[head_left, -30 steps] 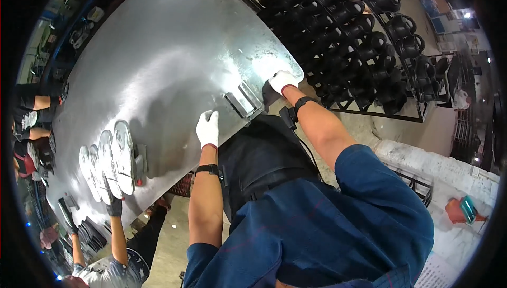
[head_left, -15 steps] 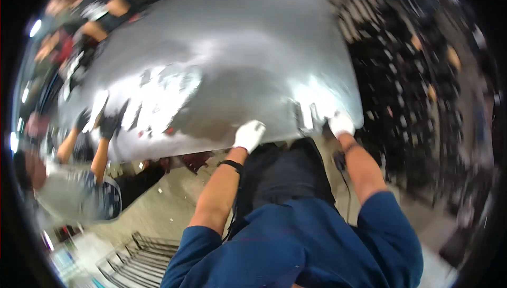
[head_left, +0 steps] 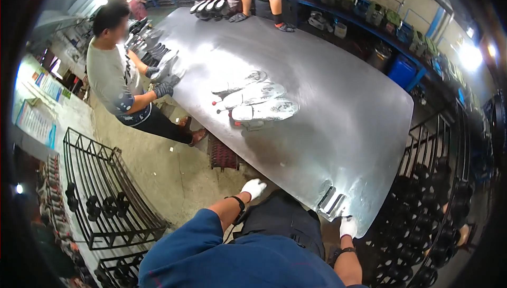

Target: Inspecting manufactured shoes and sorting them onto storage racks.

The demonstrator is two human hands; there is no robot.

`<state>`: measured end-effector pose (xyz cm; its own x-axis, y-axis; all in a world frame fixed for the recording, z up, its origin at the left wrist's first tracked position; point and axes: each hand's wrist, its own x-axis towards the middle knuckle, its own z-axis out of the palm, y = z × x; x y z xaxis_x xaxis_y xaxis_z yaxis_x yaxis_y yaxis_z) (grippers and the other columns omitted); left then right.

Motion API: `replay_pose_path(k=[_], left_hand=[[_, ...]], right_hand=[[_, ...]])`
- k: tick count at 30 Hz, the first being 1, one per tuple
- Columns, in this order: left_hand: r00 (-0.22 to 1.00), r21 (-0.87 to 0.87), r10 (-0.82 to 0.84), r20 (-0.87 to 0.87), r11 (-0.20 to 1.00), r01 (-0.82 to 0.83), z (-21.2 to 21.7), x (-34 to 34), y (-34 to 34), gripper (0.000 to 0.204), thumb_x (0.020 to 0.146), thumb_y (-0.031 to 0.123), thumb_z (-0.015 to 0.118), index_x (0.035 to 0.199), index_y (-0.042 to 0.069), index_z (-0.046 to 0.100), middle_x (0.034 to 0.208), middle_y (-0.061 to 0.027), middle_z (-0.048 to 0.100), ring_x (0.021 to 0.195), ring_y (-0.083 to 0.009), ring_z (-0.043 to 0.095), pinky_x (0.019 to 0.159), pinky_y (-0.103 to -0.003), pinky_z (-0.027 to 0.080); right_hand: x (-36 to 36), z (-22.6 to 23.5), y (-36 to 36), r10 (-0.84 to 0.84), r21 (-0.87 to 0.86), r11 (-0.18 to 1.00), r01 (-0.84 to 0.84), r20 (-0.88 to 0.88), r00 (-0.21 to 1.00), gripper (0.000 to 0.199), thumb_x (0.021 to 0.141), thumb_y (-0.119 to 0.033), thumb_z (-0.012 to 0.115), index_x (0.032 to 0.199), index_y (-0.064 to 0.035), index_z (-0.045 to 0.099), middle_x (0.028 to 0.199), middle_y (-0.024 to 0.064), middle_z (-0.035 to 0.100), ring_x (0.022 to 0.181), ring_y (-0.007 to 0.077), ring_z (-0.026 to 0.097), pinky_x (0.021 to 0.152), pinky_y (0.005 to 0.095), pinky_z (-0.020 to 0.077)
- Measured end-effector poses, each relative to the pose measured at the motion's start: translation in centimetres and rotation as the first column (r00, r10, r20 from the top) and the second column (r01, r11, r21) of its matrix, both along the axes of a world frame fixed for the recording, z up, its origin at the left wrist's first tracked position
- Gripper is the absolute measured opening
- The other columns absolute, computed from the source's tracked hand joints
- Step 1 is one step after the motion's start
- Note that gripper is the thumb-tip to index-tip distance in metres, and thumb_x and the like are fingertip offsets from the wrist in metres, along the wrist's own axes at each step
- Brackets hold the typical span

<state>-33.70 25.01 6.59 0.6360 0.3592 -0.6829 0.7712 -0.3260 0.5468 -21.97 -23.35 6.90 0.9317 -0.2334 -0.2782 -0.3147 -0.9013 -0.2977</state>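
Observation:
My left hand (head_left: 254, 187), in a white glove, is just off the near edge of the metal-topped table (head_left: 327, 114). Its fingers are curled, and I see nothing in them. At the table's near right corner is my right hand (head_left: 348, 227), also white-gloved, with its fingers drawn together at the edge. Whatever it holds, if anything, is too small to make out. Just beside it on the metal lies a small block with dark and pale bars (head_left: 331, 202). Farther left on the tabletop are several pale sole-shaped pieces (head_left: 265, 109), some with red knobs at their ends.
A co-worker (head_left: 113, 71) in dark gloves handles pieces at the table's left side. Two more people stand at the far end, near black shoe-shaped pieces (head_left: 210, 7). Black racks (head_left: 108, 193) stand at left and right. A blue barrel (head_left: 402, 71) sits under the back shelf.
The view has turned, so the table now slants away to the right. My left hand has come off the table edge; my right hand stays by the near corner.

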Motion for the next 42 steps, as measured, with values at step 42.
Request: replay_pose_path(k=[42], left_hand=[[0.542, 0.329, -0.67, -0.507, 0.431, 0.84, 6.8, 13.6, -3.8, 0.063, 0.075, 0.057, 0.085, 0.121, 0.015, 0.078, 0.121, -0.0107, 0.077, 0.114, -0.0323, 0.073, 0.093, -0.061, 0.055]], right_hand=[[0.9, 4.6, -2.6, 0.258, -0.061, 0.947, -0.316, -0.443, 0.859, 0.071, 0.072, -0.062, 0.081, 0.102, 0.0023, 0.079, 0.107, 0.0265, 0.076, 0.105, 0.0398, 0.073, 0.096, 0.0458, 0.0566]])
